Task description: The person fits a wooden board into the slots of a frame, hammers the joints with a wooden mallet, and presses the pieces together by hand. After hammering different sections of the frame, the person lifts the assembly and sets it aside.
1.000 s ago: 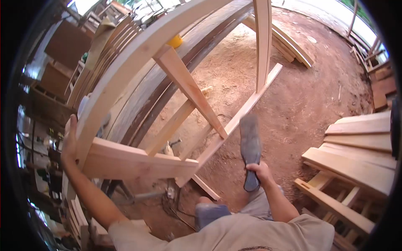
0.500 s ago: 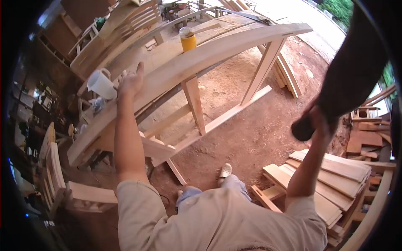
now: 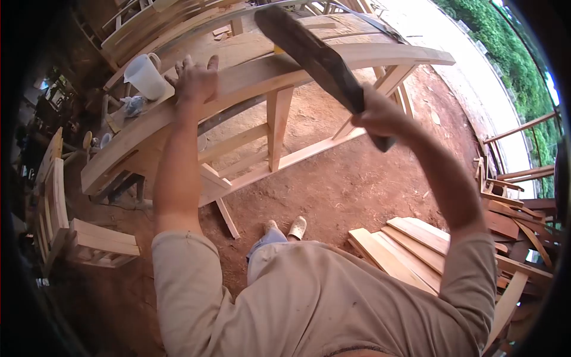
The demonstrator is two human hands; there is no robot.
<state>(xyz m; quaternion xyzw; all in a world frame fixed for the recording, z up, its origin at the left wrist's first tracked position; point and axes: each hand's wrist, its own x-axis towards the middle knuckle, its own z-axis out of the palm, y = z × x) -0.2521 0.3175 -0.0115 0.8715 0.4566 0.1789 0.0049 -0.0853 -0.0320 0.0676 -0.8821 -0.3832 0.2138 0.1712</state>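
A long curved wooden rail (image 3: 250, 77) crosses the bench, with upright slats (image 3: 277, 128) joining it to a straight lower rail (image 3: 309, 153). My left hand (image 3: 196, 82) rests on the curved rail with its fingers spread. Gripped in my right hand (image 3: 380, 113) is a dark, flat wooden bat-like tool (image 3: 315, 53), tilted with its broad end over the curved rail. Whether the tool touches the rail I cannot tell. Beside my left hand stands a translucent white jug (image 3: 144, 77). A bit of a yellow container (image 3: 278, 49) shows behind the tool.
Stacked pale boards (image 3: 410, 247) lie on the reddish ground at the lower right, with darker wood scraps (image 3: 505, 223) beyond. A slatted wooden piece (image 3: 102, 244) is at the lower left. More curved frames (image 3: 172, 27) stand behind the bench.
My right hand has swung the dark tool from the far right to over the curved rail. My left hand stays on the rail. The view has shifted, showing more greenery at right.
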